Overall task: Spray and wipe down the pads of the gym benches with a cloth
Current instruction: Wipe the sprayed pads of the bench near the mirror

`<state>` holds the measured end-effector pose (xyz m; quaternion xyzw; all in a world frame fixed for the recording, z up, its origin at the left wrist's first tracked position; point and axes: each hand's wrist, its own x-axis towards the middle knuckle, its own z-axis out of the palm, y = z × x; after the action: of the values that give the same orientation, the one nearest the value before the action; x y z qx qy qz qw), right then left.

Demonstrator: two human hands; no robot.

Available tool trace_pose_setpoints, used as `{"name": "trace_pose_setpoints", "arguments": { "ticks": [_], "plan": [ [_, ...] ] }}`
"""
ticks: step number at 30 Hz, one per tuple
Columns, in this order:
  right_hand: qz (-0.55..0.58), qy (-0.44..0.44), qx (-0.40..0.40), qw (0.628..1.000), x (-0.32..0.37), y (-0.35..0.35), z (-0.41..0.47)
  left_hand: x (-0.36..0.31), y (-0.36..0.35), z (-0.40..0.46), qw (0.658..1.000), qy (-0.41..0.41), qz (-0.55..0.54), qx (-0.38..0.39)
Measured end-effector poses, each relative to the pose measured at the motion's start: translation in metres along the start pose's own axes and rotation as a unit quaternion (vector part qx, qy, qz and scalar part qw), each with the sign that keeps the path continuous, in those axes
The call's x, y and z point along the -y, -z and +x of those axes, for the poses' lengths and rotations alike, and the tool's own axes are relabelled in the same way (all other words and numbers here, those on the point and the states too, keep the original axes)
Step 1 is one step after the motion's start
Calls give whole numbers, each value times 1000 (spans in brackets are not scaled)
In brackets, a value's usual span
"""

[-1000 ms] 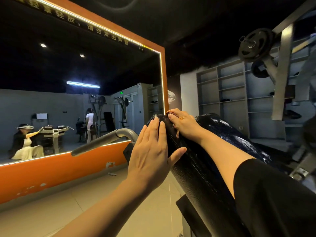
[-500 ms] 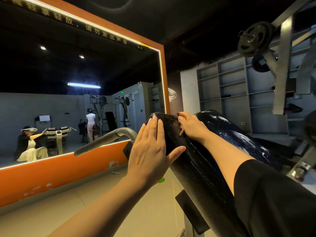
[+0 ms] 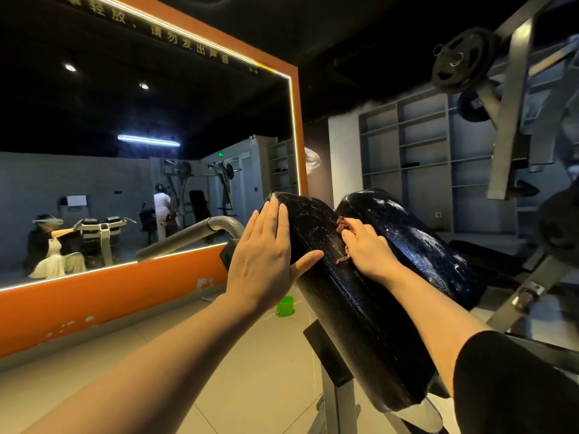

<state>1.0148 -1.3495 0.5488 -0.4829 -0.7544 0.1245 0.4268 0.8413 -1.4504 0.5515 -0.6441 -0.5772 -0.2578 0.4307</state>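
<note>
Black pad (image 3: 354,296): left hand (image 3: 263,255) flat, right hand (image 3: 369,252) grip pinching cloth (image 3: 342,225).

pads (image 3: 351,302): black (pebbled grain) | cloth (image 3: 342,225): reddish-brown | bucket (image 3: 285,306): green | mirror frame (image 3: 94,308): orange

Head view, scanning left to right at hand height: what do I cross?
Mirror → grey handle bar → left hand flat on the near black pad → cloth under the right hand → wet far pad → shelving.
</note>
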Motion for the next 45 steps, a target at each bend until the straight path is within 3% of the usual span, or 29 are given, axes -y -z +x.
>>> {"name": "trace_pose_setpoints", "arguments": {
  "ticks": [5,8,12,16,17,21,22,26,31,36,41,45],
  "plan": [
    [46,-9,-11,999,4,6,-19,-5,3,-4,1000,-7,-6,4],
    [104,66,-32,992,37,-1,-17,-3,-1,-4,1000,-6,-20,0],
    [63,153,-12,986,53,-10,-12,3,-2,-3,999,-6,-34,-4],
    [24,25,-44,998,28,1,1,6,-4,-3,999,-1,-42,1],
    [22,25,-48,998,32,-1,0,5,-4,-3,999,1,-42,-3],
    [69,202,-36,976,51,-11,-12,6,-9,-2,999,4,-45,-12],
    [63,197,-29,978,46,-8,-8,6,-9,-2,999,3,-47,-14],
    [-12,38,-63,997,32,1,9,6,-12,-3,999,2,-40,-19],
    [56,230,-21,971,76,-9,8,6,-12,-3,999,-2,-27,-33],
    [-24,26,-56,998,34,3,30,7,-15,-2,999,5,-15,-33],
    [54,228,-29,972,79,-10,24,7,-14,-2,999,2,-17,-48],
    [-2,118,-44,992,55,-2,39,8,-14,-3,999,1,-8,-47]
  ]
}}
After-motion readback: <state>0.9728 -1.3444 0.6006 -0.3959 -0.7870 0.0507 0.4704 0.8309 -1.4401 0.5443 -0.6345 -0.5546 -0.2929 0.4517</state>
